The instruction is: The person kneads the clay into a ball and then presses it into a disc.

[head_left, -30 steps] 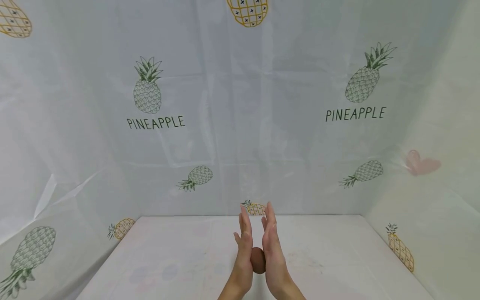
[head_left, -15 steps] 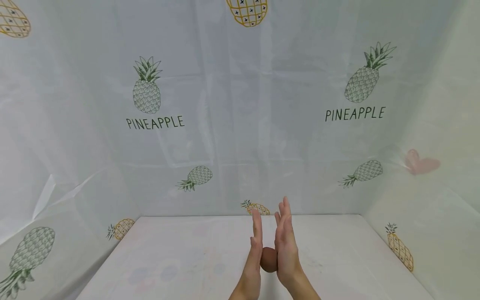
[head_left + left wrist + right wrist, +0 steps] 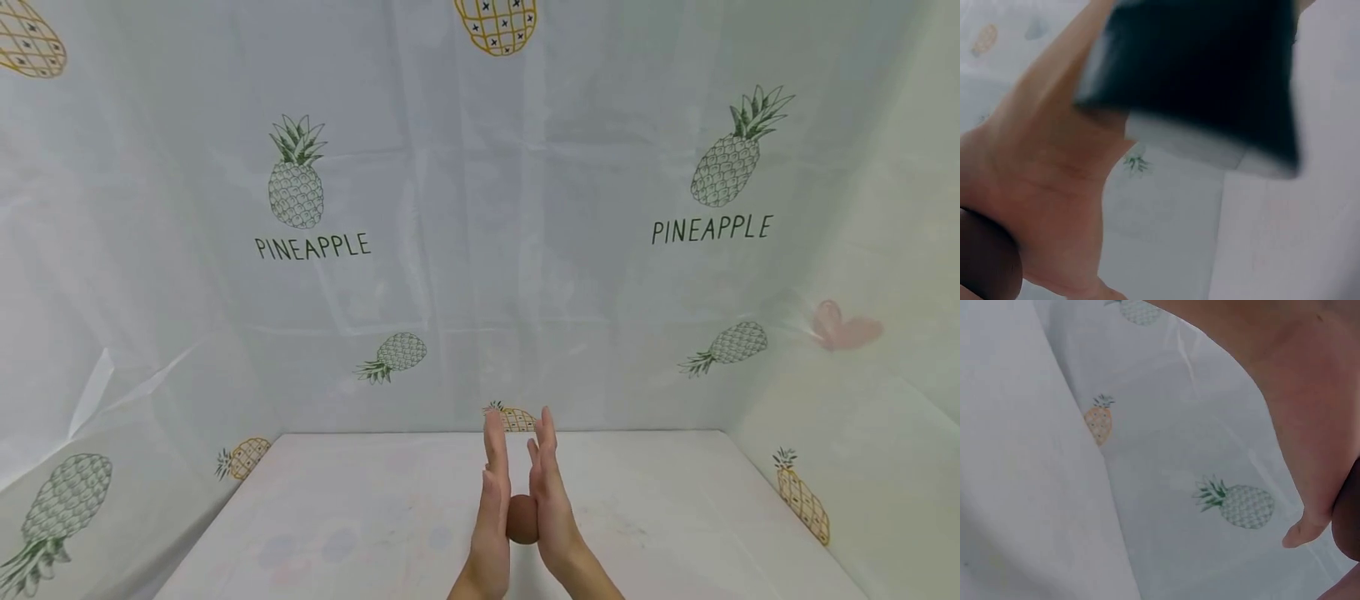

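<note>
A matte, clay-like brown ball (image 3: 522, 519) is pressed between my two palms, held above the table in the head view. My left hand (image 3: 492, 512) stands upright on its left side with straight fingers pointing up. Facing it, my right hand (image 3: 553, 517) presses from the other side, its fingers also straight. The fingertips stay apart, and the ball sits near the heels of the palms. In the left wrist view the ball (image 3: 986, 259) shows dark at the lower left, against a palm. Only a sliver of the ball (image 3: 1349, 515) appears at the right edge of the right wrist view.
Beneath the hands lies a white table (image 3: 360, 517) with faint coloured stains. A pale curtain (image 3: 480, 275) printed with pineapples encloses its back and sides. A blurred dark block (image 3: 1197, 75) fills the top of the left wrist view.
Both hands moved right together, then came back left, with the ball staying between the palms. The palms slide against each other, and the ball looks rounder than a second ago.
</note>
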The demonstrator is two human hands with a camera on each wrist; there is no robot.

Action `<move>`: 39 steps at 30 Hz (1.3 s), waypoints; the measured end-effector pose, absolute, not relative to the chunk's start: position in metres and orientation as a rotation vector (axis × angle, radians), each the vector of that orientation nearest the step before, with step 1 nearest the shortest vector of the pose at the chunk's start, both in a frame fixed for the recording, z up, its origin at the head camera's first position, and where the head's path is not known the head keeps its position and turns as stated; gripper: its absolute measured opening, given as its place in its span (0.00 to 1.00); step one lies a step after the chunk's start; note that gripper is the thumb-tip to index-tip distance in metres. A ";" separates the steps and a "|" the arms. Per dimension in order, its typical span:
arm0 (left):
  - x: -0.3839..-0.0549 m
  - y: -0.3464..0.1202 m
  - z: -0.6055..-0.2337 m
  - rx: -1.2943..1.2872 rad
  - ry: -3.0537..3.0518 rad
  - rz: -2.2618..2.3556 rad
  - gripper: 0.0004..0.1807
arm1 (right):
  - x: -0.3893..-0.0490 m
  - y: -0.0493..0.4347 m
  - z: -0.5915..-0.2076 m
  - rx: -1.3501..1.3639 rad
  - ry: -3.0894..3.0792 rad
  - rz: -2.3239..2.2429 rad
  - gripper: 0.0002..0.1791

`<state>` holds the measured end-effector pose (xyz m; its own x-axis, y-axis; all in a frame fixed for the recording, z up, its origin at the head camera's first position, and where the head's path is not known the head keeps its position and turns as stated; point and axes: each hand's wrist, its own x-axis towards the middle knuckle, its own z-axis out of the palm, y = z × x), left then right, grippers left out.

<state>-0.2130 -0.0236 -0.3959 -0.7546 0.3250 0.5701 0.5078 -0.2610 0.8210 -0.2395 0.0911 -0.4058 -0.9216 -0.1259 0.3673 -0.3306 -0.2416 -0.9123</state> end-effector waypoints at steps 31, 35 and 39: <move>-0.239 -0.022 -0.417 -0.938 -1.916 -2.094 0.31 | -0.205 0.083 -0.384 0.713 -1.810 2.134 0.31; -0.233 -0.017 -0.419 -0.971 -1.941 -2.079 0.31 | -0.208 0.090 -0.379 0.705 -1.778 2.156 0.31; -0.228 -0.014 -0.420 -1.015 -1.932 -2.055 0.31 | -0.213 0.097 -0.378 0.680 -1.782 2.164 0.31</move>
